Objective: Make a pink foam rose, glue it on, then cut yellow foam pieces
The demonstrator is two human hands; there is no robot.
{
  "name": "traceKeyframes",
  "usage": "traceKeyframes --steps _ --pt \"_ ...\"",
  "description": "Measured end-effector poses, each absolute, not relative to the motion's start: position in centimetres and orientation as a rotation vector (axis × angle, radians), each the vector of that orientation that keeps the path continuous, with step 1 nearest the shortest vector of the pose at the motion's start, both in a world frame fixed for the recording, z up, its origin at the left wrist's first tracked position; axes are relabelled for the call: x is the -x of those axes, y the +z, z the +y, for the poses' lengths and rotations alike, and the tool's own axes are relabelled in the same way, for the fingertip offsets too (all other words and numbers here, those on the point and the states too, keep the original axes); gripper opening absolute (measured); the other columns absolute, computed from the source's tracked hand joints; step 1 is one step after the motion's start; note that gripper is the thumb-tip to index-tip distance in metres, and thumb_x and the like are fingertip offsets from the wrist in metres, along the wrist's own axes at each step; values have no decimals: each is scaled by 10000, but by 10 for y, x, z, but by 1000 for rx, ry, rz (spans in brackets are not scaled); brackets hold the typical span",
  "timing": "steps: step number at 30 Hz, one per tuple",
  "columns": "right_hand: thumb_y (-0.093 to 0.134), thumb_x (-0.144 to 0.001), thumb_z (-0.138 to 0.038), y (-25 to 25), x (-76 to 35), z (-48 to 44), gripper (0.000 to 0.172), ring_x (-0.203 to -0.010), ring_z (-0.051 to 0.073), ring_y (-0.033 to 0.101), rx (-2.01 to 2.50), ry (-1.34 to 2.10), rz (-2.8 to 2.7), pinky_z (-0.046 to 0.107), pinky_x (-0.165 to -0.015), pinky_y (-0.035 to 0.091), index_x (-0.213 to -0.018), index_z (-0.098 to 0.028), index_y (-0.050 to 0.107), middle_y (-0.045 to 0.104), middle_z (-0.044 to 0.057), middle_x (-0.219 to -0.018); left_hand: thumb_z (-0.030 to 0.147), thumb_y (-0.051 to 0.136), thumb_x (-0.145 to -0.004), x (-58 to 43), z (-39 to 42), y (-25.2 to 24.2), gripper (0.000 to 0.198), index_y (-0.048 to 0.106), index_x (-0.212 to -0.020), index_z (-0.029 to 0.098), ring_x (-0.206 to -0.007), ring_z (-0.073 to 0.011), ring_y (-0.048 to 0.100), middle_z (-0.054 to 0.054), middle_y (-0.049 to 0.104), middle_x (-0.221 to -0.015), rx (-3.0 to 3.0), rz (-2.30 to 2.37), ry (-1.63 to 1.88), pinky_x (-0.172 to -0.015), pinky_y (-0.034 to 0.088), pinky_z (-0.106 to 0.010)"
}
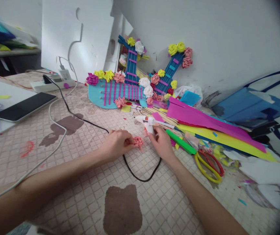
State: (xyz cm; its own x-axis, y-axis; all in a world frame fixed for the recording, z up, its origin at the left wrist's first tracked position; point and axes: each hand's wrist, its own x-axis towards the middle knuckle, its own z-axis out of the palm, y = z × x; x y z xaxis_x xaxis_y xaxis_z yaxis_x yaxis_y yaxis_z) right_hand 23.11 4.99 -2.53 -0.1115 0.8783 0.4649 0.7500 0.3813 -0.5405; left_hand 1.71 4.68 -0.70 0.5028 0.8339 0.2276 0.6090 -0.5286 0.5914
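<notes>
My left hand (pixel 116 143) is closed in a pinch on a small pink paper rose (pixel 138 141), held just above the mat. My right hand (pixel 161 143) is wrapped round the handle of a white glue gun (pixel 147 122), whose nozzle points left, close to the rose. The gun's black cord (pixel 140 176) loops under both hands and runs off to the upper left. Behind them lie two blue foam guitars (pixel 120 89), the second guitar (pixel 169 73) leaning on the wall, both covered with paper flowers.
Yellow-and-red scissors (pixel 209 164) and a green cutter (pixel 180 142) lie right of my hand. Pink and yellow foam sheets (pixel 203 120) spread at right, wooden sticks (pixel 163 117) behind. A phone (pixel 23 106), power strip (pixel 51 84) and white cable (pixel 56 120) lie left.
</notes>
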Motion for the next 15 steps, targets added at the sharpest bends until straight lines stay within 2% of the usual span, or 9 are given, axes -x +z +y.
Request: traceKeyframes --steps 4,10,15 --pt "508 -851 -338 -23 -232 44 279 -922 227 531 1374 235 -1838 342 -710 458 -1085 -186 511 565 105 -1027 373 605 -788 -17 47 -8 225 606 -708 163 -642 -117 532 -15 619 -718 -2325 1172 704 -597 366 -224" --pt "499 -845 -259 -26 -235 42 260 -947 226 529 1362 281 -1826 349 -729 463 -1095 -186 492 556 107 -1050 361 612 -782 -17 47 -7 206 613 -714 166 -661 -125 540 -12 619 -715 -2312 1189 691 -605 366 -226" --pt "487 -847 -259 -29 -235 45 275 -927 219 532 1353 269 -1801 346 -720 467 -1112 -190 481 554 106 -1046 358 606 -784 -17 47 -7 204 611 -716 166 -657 -125 539 -12 619 -717 -2317 1186 693 -604 365 -229"
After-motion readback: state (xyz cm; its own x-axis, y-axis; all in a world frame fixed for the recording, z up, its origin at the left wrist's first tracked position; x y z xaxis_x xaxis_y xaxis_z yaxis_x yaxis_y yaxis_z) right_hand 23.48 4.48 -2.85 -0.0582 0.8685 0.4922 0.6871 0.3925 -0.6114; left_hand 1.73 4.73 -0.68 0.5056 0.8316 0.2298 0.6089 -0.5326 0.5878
